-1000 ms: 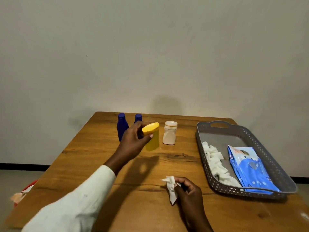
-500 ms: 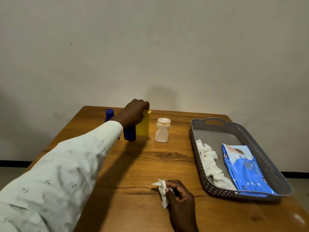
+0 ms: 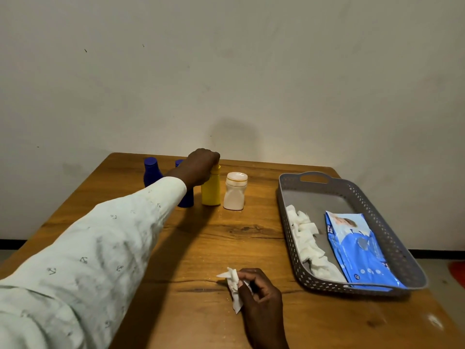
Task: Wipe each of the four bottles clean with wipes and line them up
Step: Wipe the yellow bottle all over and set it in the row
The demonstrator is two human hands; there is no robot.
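Head view: my left hand (image 3: 200, 165) grasps the cap of the yellow bottle (image 3: 210, 191), upright just left of the white bottle (image 3: 235, 191); probably light, rigid, slick plastic, best taken around the body; my right hand (image 3: 259, 290) pinches a limp wipe (image 3: 232, 285).

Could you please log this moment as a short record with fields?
left hand: grips top of yellow bottle, upright on table
right hand: holds wipe
row: blue bottle, second blue bottle partly hidden by arm, yellow bottle, white bottle
tray: used wipes, wipe pack
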